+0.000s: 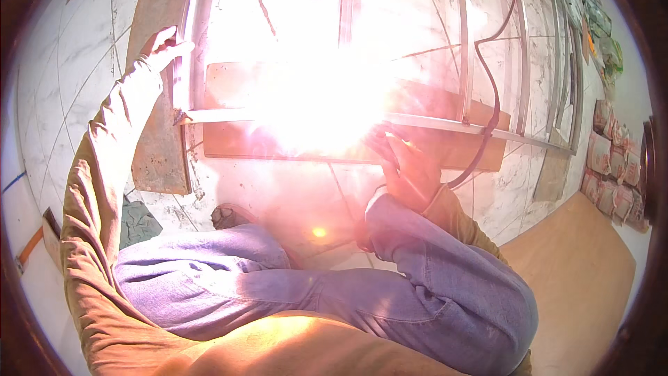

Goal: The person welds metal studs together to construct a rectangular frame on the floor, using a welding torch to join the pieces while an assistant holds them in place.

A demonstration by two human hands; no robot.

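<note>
An intense white glare (320,104) hides the middle of a metal frame (438,122) lying over brown boards (487,150). My left hand (160,52) is at upper left, gripping the frame's left side bar (182,69) beside a long weathered plank (156,167). My right hand (407,174) is just below the crossbar at the glare's right edge, its fingers wrapped round something that the glare hides. A dark cable (494,108) runs down across the frame toward my right hand and forearm.
My bent legs (452,292) are on the marble-patterned floor (69,83). Stacked packages (605,153) and assorted items (605,56) lie at far right, near a brown sheet (570,264). A grey-green cloth (139,223) and an orange-handled tool (31,244) are at lower left.
</note>
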